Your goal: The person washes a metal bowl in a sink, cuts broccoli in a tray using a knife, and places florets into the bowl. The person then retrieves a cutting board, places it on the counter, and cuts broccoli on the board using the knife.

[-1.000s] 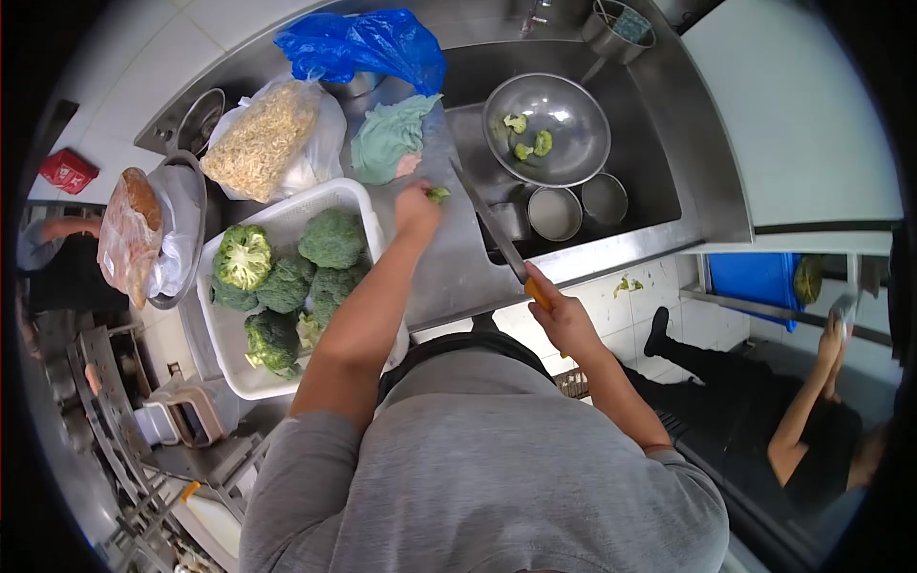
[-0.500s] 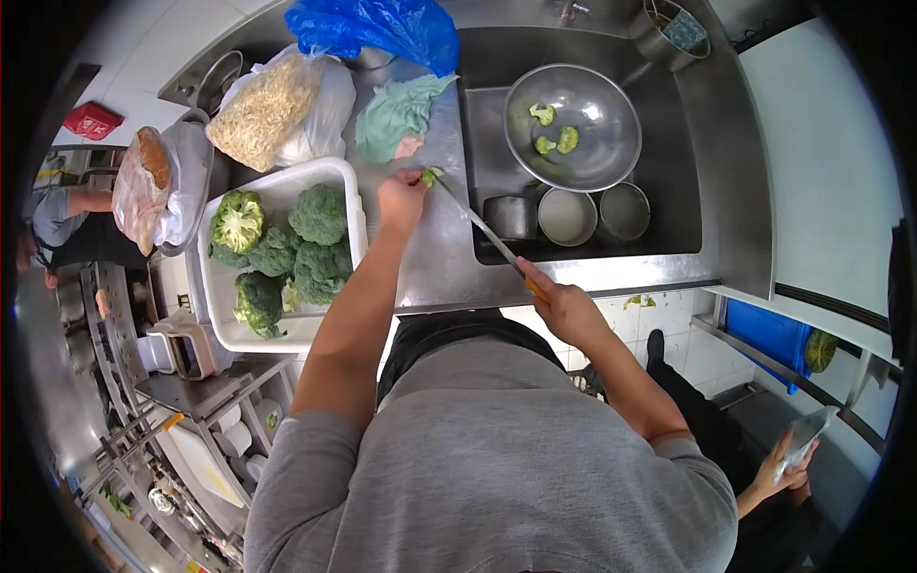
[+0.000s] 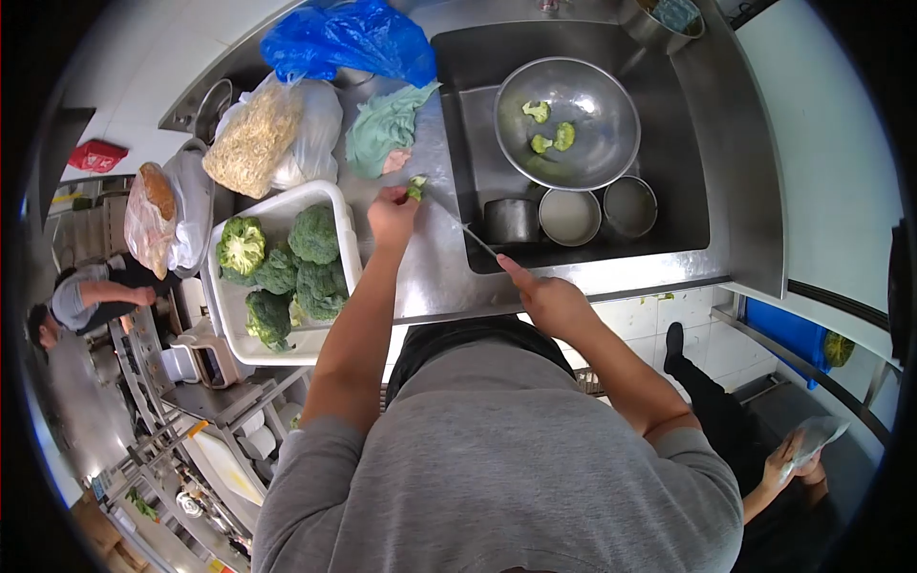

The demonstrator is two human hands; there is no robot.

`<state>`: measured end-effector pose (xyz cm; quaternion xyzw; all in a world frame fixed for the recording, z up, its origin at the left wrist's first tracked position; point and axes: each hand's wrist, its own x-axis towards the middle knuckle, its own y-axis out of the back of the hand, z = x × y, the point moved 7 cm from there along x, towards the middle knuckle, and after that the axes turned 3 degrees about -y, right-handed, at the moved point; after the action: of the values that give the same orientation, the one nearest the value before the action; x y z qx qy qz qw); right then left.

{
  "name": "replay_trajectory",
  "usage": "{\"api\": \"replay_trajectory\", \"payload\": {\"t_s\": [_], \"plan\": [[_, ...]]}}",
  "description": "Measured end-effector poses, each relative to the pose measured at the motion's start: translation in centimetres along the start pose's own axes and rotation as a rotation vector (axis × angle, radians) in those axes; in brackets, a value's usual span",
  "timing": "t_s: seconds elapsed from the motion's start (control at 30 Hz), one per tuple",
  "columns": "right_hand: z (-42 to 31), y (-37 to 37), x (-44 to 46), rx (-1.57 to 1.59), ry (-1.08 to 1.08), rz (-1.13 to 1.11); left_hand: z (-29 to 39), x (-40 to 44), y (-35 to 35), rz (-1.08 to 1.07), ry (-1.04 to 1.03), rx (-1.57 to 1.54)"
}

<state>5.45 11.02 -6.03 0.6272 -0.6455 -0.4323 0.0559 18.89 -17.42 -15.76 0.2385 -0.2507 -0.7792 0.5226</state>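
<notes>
My left hand (image 3: 392, 216) is closed around a small broccoli floret (image 3: 416, 186) above the steel counter, left of the sink. My right hand (image 3: 552, 302) grips the handle of a long knife (image 3: 475, 236), whose blade reaches up and left toward the floret. Whether the blade tip touches it, I cannot tell. Several broccoli heads (image 3: 313, 236) lie in a white plastic tub (image 3: 350, 250) left of my left forearm. A few cut florets (image 3: 565, 136) rest in a steel bowl (image 3: 611, 100) set over the sink.
Three metal pots (image 3: 570, 216) stand in the sink (image 3: 683, 205) below the bowl. A green cloth (image 3: 382, 126), a blue plastic bag (image 3: 349, 40) and a bag of pale shreds (image 3: 250, 143) lie on the counter. Other people are at far left and lower right, one holding a clear bag (image 3: 814, 439).
The knife blade has turned flatter to the counter and my right hand has shifted slightly down. The floret in my left hand now stands more upright. The view has shifted a little.
</notes>
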Motion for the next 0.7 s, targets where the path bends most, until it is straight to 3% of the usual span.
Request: {"api": "replay_trajectory", "payload": {"t_s": [0.07,0.13,0.23,0.27,0.3,0.4,0.43,0.53,0.57,0.7], "plan": [[1.2,0.9,-0.1,0.17,0.097,0.055,-0.3,-0.2,1.0,0.041,0.06,-0.11],[2.3,2.0,-1.0,0.522,0.057,0.018,1.8,-0.7,3.3,0.131,0.112,-0.276],[4.3,5.3,-3.3,0.815,-0.176,0.032,6.4,0.8,1.3,0.03,-0.006,-0.343],[5.3,6.0,-4.1,0.872,-0.282,0.049,8.0,1.5,-1.1,-0.046,-0.146,-0.3],[6.5,6.8,-4.6,0.886,-0.229,0.166,10.0,2.2,-4.2,-0.122,-0.289,-0.258],[9.0,9.0,-7.0,0.913,-0.284,0.381,15.6,2.1,-13.3,-0.524,-0.001,-0.475],[9.6,9.4,-8.0,0.922,-0.304,0.438,16.2,3.0,-16.5,-0.634,-0.035,-0.347],[11.2,9.3,-10.3,0.91,-0.382,0.532,18.8,6.4,-23.3,-0.411,-0.577,0.163],[11.6,8.9,-10.9,0.936,-0.397,0.548,18.7,7.5,-25.9,-0.53,-0.563,0.227],[12.8,6.1,-13.2,0.902,-0.526,0.568,17.4,10.0,-33.9,-0.576,-0.849,0.647]]}}
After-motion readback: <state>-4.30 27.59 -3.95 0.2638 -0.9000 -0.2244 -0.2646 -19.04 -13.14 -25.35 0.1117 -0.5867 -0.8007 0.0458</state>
